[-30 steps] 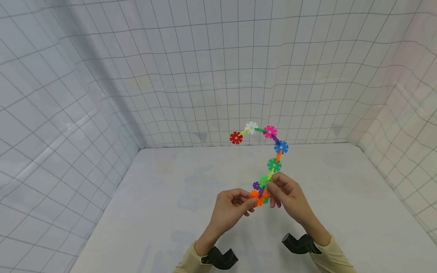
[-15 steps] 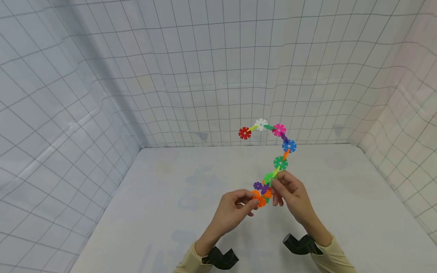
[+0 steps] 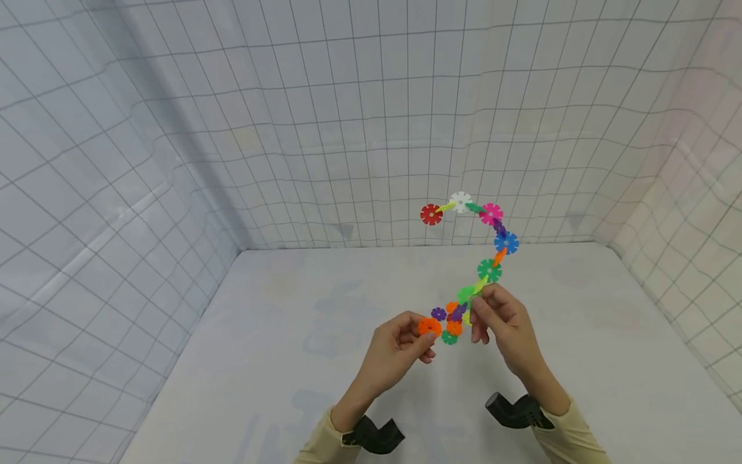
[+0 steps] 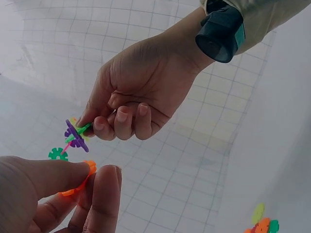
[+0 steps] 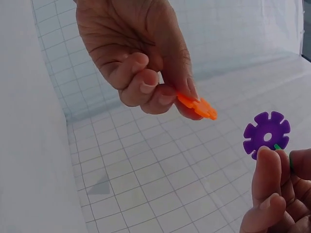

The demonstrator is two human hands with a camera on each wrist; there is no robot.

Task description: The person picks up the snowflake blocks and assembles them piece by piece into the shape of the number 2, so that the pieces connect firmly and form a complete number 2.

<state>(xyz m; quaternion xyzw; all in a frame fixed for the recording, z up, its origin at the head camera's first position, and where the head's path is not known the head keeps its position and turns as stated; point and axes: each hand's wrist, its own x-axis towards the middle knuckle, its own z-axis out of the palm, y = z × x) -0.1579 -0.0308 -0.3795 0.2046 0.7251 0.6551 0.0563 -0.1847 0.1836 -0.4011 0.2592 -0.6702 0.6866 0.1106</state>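
Observation:
My left hand (image 3: 394,348) pinches an orange notched snowflake disc (image 3: 430,327) between thumb and fingers. With its thumb and fingertips, my right hand (image 3: 507,325) grips a curved chain of interlocked discs near its lower end, at a light green disc (image 3: 466,295). A purple disc (image 5: 267,133) ends the chain, apart from the orange one. Upward the chain runs through a green disc (image 3: 489,270), a blue disc (image 3: 507,243), a pink disc (image 3: 491,214) and a white disc (image 3: 460,202) to a red disc (image 3: 431,214). Smaller discs join these edge-on.
Below the hands, loose discs lie on the white table (image 3: 261,361), among them a purple disc (image 3: 438,314), an orange disc (image 3: 455,328) and a green disc (image 3: 449,338). Grid-patterned white curtains (image 3: 371,129) enclose the table at the back and sides.
The chain has shifted right and upward with my right hand. The orange disc in my left hand has moved slightly up and left, and the gap between it and the chain's purple end has widened.

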